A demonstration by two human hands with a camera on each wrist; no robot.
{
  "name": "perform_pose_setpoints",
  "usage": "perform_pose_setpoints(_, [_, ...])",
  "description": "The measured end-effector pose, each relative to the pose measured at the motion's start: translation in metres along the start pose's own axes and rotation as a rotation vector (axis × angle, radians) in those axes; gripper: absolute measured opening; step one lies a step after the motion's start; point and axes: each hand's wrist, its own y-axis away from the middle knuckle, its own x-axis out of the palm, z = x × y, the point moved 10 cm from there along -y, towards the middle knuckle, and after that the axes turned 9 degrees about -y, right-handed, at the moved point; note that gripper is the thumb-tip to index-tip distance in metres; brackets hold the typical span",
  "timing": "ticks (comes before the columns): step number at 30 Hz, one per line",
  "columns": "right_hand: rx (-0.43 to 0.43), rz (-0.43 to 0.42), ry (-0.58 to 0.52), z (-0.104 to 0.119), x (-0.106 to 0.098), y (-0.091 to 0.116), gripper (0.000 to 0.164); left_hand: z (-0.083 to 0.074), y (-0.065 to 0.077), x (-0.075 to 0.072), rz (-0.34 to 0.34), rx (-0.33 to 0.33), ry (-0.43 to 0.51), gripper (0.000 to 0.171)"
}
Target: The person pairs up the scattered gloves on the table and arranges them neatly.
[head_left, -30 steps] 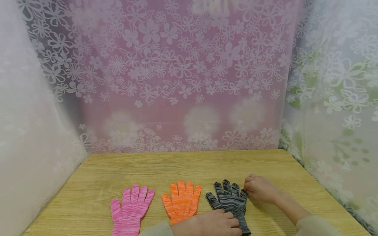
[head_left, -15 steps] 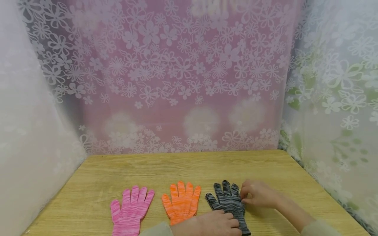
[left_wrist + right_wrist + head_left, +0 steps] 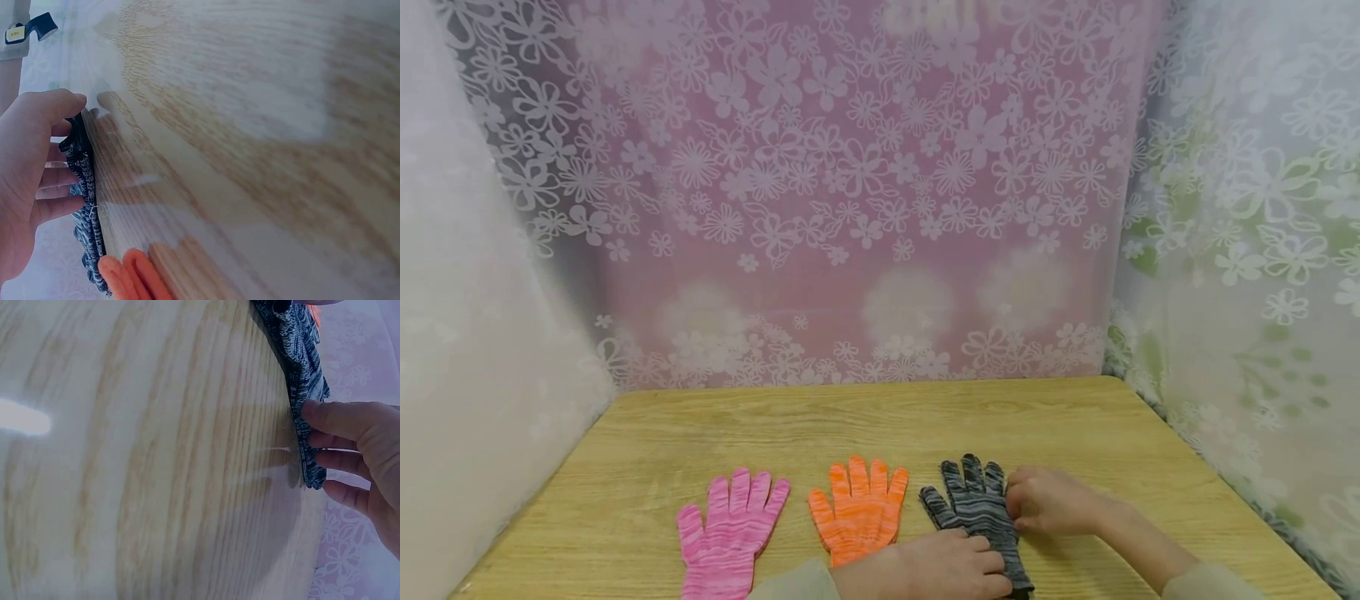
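Note:
A dark grey and black striped knit glove (image 3: 981,504) lies flat on the wooden table, fingers pointing away. My left hand (image 3: 936,567) rests across its lower palm and cuff, pressing it with extended fingers. At the glove's right edge, my right hand (image 3: 1052,500) has its fingers bent and pinches the side by the little finger. The right wrist view shows the thumb against the edge of the glove (image 3: 303,381), the other fingers beside it. Left of it lie an orange glove (image 3: 859,512) and a pink glove (image 3: 730,529), both spread flat.
The wooden table (image 3: 865,417) is bounded by a pink flower-patterned curtain (image 3: 850,292) behind. Pale translucent sheets hang at the left (image 3: 497,375) and right (image 3: 1247,350).
My right hand has moved from the little fingertip of the grey glove down along its right edge, toward me. My left hand has stayed on the glove.

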Motion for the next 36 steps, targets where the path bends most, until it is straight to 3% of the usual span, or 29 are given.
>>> perform_pose_setpoints(9, [0.018,-0.003,-0.087,0.004,-0.001,-0.006,0.007,-0.001,0.001,-0.001,-0.013,0.007,-0.004,0.035])
perform_pose_setpoints(14, [0.016,0.068,-0.067,0.009,0.005,-0.009,0.008,-0.001,0.001,-0.001,-0.013,-0.004,-0.012,0.033])
perform_pose_setpoints(21, [0.014,0.079,-0.023,0.012,0.008,-0.01,0.013,-0.002,0.002,-0.002,-0.024,-0.005,-0.014,0.031])
perform_pose_setpoints(28, [0.053,0.08,-0.106,0.01,0.005,-0.013,0.01,0.002,0.003,0.0,0.007,-0.026,0.031,0.035])
perform_pose_setpoints(36, [0.039,0.0,-0.107,0.013,-0.013,-0.021,0.008,0.017,0.015,-0.018,-0.095,-0.087,0.054,0.032])
